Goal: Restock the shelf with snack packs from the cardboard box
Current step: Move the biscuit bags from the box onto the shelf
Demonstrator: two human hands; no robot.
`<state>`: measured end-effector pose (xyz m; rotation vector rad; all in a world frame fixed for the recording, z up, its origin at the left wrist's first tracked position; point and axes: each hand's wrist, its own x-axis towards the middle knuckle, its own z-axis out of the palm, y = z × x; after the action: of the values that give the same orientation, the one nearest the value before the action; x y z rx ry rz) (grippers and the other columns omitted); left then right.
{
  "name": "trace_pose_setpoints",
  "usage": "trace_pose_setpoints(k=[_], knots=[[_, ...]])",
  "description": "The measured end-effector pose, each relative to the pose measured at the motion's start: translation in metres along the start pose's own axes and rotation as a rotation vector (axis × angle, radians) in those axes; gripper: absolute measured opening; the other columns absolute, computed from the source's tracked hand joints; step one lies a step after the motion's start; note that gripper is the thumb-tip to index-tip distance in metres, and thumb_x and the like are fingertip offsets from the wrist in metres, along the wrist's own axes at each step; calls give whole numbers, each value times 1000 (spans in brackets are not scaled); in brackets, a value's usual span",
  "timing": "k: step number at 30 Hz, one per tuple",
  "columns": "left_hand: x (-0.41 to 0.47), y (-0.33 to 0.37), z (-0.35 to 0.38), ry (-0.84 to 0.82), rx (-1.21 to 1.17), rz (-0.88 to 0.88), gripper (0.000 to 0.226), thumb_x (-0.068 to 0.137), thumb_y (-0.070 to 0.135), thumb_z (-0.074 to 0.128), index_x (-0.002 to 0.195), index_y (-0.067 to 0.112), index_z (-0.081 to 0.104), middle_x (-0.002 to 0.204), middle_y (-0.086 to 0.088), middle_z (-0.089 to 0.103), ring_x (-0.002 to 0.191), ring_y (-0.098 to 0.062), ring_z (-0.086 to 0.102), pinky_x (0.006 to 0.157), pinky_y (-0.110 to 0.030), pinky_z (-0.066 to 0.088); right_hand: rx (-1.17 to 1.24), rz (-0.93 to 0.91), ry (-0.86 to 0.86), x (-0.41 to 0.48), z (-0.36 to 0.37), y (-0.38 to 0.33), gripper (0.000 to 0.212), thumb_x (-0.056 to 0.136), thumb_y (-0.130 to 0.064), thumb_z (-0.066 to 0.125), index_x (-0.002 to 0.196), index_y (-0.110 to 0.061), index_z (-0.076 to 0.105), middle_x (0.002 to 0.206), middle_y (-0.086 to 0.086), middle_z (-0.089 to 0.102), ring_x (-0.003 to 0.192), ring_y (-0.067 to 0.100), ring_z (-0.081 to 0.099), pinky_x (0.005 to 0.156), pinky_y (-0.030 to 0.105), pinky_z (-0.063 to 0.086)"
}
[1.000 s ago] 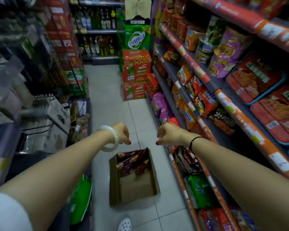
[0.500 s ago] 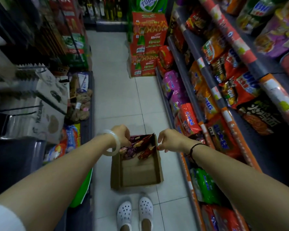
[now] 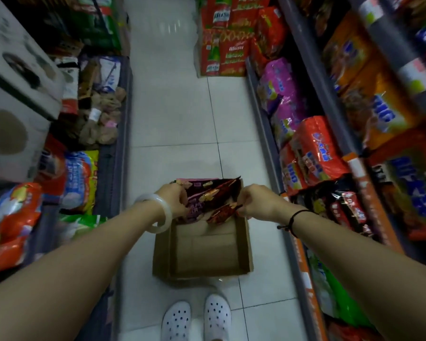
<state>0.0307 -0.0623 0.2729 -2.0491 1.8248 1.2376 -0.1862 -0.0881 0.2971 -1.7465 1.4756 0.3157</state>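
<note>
Standing in a brown cardboard box (image 3: 207, 249), dark snack packs (image 3: 207, 196) are pinched by left hand (image 3: 174, 200) and right hand (image 3: 256, 201).

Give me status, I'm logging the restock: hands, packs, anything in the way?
Left hand gripping snack packs at far end of cardboard box. Right hand pinching red pack. Nothing seen in the way.

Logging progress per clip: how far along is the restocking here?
Done: most of the cardboard box is bare, so much of the stock seems already out. In hand: the left hand grips the snack packs at the far end; the right hand pinches a reddish pack. Left: those few packs are not yet on the shelf.
</note>
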Motion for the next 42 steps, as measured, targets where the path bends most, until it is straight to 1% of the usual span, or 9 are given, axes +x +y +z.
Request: trace_pose_setpoints(k=[6, 11, 17, 23, 26, 29, 33, 37, 42], knots=[[64, -40, 67, -8, -14, 4, 15, 81, 17, 67, 95, 10, 68, 94, -5, 64, 89, -21, 63, 75, -28, 51, -30, -15, 16, 63, 68, 50, 20, 83, -20, 67, 100, -11, 64, 95, 3, 62, 92, 22, 61, 81, 35, 53], [108, -63, 111, 24, -40, 31, 11, 81, 19, 68, 89, 12, 64, 94, -6, 65, 85, -19, 61, 68, -25, 45, -34, -17, 34, 105, 111, 82, 13, 83, -18, 66, 94, -12, 63, 95, 7, 66, 87, 24, 64, 82, 41, 56], [145, -85, 139, 55, -48, 57, 10, 81, 16, 68, 90, 12, 65, 94, -4, 64, 86, -18, 60, 70, -24, 47, -26, -20, 56, 143, 145, 109, 11, 83, -18, 68, 88, -20, 58, 95, 5, 66, 86, 21, 65, 81, 39, 57], [175, -106, 162, 122, -89, 95, 6, 82, 13, 67, 82, 16, 61, 87, 0, 60, 86, -18, 59, 62, -19, 45, -17, -33, 110, 172, 170, 130, 13, 84, -19, 67, 94, -18, 59, 99, 5, 64, 89, 22, 64, 83, 39, 56], [186, -114, 169, 172, -124, 126, 5, 81, 13, 68, 86, 12, 66, 89, -1, 63, 94, -22, 62, 75, -27, 50, -1, -36, 145, 184, 179, 140, 13, 84, -20, 68, 93, -19, 59, 97, 4, 64, 89, 21, 65, 83, 39, 57], [193, -122, 176, 256, -158, 120, 21, 80, 15, 71, 100, 8, 68, 100, -4, 66, 96, -21, 62, 86, -32, 52, 32, -39, 179, 191, 188, 148, 13, 83, -20, 69, 85, -24, 57, 90, 0, 63, 88, 21, 64, 78, 34, 55], [196, -134, 187, 334, -220, 130, 24, 78, 16, 73, 101, 10, 68, 96, -1, 65, 90, -19, 62, 82, -31, 52, 129, -29, 220, 194, 199, 157, 13, 84, -19, 69, 94, -18, 61, 82, -1, 64, 80, 16, 63, 67, 24, 48], [200, -142, 196, 402, -305, 158, 23, 78, 16, 74, 99, 11, 68, 92, 3, 63, 89, -15, 61, 76, -26, 47, 260, -37, 274, 202, 210, 168, 14, 85, -18, 69, 96, -15, 62, 85, 10, 71, 76, 18, 68, 66, 24, 49], [209, -151, 207, 484, -311, 188, 27, 78, 15, 74, 102, 7, 67, 91, 2, 62, 83, -10, 58, 71, -18, 45, 397, -19, 351, 217, 219, 184, 12, 86, -16, 68, 95, -14, 60, 85, 7, 69, 75, 16, 67, 61, 22, 49]])
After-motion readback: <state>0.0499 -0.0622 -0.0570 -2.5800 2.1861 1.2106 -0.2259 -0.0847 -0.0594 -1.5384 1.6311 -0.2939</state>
